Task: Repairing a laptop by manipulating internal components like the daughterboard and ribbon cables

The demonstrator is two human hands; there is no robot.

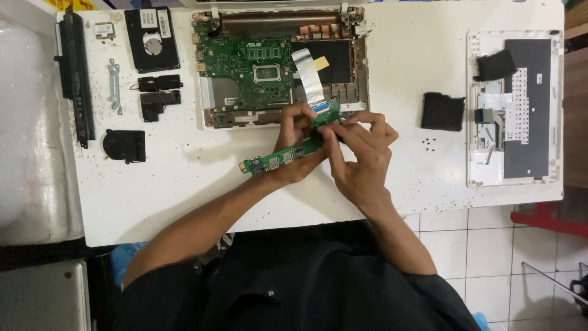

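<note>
Holding the small green daughterboard [288, 153] above the white table [184, 196], just in front of the opened laptop base [282, 67], we have both hands closed on it: our left hand [294, 144] cradles the long strip from beneath and behind, fingers wrapped round its middle, while our right hand [361, 159] pinches at the upper end, where the white flat ribbon cable [309, 79] comes down from the motherboard [251, 70] and meets the board. We judge the board light and stiff, but thin and easy to crack if bent, with a row of metal ports along its lower left end that give safe purchase; the edges look like the best place to grip, keeping fingertips off the soldered parts. The ribbon is soft and would likely crease or tear if tugged sideways, and its connector looks delicate, though the latch itself is too small for us to make out. Beyond these, a black fan [124, 146] and two small black speakers [159, 95] lie to the left, with a long black battery [75, 73] at the table's left edge. To the right sit a black foam pad [443, 111] and the upturned keyboard cover [514, 107].
</note>
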